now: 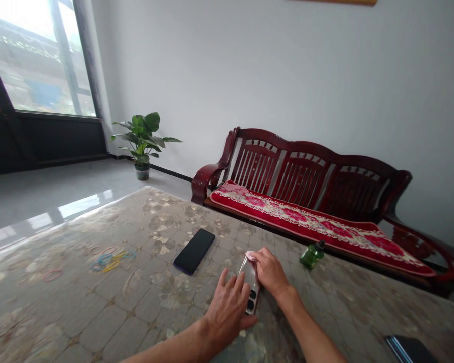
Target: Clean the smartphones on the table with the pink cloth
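A pale smartphone with dark round camera lenses lies back up on the patterned tablecloth. My left hand steadies it, with the fingers over its left side and the thumb by the lens end. Pinched in my right hand is a small pale pink cloth, pressed against the phone's far end. Part of the phone is hidden beneath my hands. To the left lies a black smartphone, screen up. A green bottle with a dark cap is to the right of my right hand.
Several coloured rubber bands lie on the tablecloth at the left. A dark flat object is at the near right. Beyond the table stand a wooden bench with a red cushion and a potted plant.
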Action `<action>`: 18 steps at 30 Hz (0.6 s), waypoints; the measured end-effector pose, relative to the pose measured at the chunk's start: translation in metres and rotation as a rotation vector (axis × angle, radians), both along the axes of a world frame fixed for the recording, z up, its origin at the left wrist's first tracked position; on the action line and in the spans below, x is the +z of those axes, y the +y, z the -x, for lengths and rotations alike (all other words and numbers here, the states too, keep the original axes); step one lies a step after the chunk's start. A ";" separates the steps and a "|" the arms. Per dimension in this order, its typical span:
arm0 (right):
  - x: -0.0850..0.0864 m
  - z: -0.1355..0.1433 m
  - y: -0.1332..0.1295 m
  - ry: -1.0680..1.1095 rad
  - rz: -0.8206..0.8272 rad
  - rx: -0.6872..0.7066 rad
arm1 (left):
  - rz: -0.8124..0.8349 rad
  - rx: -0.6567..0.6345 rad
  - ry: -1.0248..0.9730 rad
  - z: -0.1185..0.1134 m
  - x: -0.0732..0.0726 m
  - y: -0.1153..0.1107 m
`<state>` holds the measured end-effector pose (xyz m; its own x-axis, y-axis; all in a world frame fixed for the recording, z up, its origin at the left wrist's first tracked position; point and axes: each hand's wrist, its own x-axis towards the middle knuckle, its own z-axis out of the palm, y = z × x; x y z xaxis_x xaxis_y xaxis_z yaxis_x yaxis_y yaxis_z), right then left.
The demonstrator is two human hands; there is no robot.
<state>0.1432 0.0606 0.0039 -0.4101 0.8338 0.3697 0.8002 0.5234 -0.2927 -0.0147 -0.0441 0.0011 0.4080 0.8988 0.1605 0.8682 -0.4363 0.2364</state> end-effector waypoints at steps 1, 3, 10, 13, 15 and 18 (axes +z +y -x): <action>-0.001 -0.002 -0.002 -0.014 -0.015 -0.006 | 0.009 0.018 -0.009 0.000 0.000 0.000; -0.003 -0.008 -0.008 -0.050 -0.053 -0.030 | 0.025 0.045 -0.031 0.003 0.000 0.000; -0.010 -0.022 -0.040 -0.098 -0.144 -0.109 | 0.020 0.149 -0.044 0.025 -0.005 0.013; -0.009 -0.018 -0.049 -0.099 -0.163 -0.119 | 0.018 0.206 -0.009 0.027 -0.001 0.017; -0.007 -0.008 -0.053 -0.086 -0.165 -0.105 | 0.039 0.210 0.006 0.027 0.004 0.018; -0.004 0.010 -0.059 -0.066 -0.142 -0.022 | 0.067 0.202 0.005 0.026 0.009 0.017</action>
